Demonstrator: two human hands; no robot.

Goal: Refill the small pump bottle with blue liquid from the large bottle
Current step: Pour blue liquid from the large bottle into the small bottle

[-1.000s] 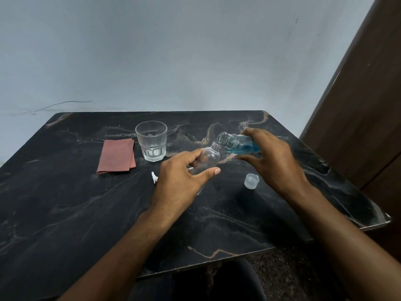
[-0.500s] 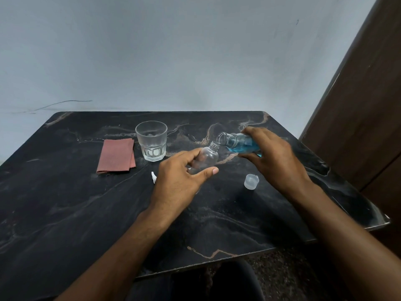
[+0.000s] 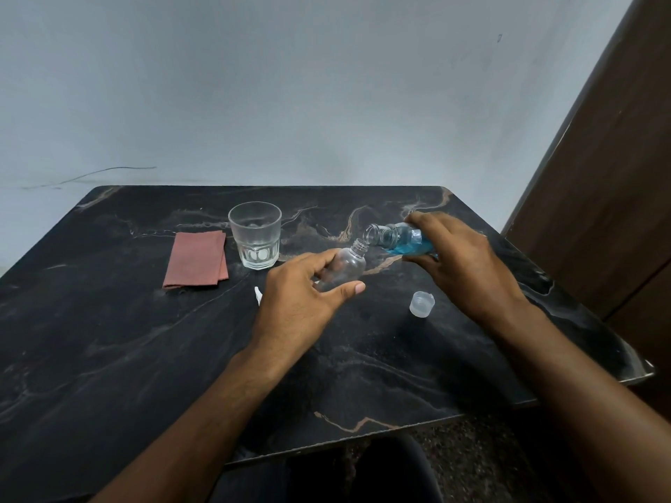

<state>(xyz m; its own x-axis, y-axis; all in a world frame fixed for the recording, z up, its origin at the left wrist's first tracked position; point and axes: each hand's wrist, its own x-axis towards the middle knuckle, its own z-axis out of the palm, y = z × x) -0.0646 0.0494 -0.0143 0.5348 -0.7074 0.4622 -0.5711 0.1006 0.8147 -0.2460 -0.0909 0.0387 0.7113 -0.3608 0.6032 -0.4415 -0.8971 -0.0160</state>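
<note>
My left hand (image 3: pixel 301 299) grips the small clear bottle (image 3: pixel 345 266), which leans to the right with its open neck up and looks empty. My right hand (image 3: pixel 461 263) holds the large bottle (image 3: pixel 399 239) tipped nearly flat, its open mouth just above and right of the small bottle's neck. Blue liquid pools along its lower side. No stream is visible between the two mouths. A white pump part (image 3: pixel 257 295) peeks out from behind my left hand.
A translucent cap (image 3: pixel 422 303) lies on the black marbled table (image 3: pixel 109 357) below my right hand. A clear faceted glass (image 3: pixel 255 234) stands at the back, with a folded reddish cloth (image 3: pixel 196 258) to its left. A brown wooden panel (image 3: pixel 599 176) rises at the right.
The large bottle has tipped slightly further and its mouth has edged closer to the small bottle's neck. My left hand has barely shifted.
</note>
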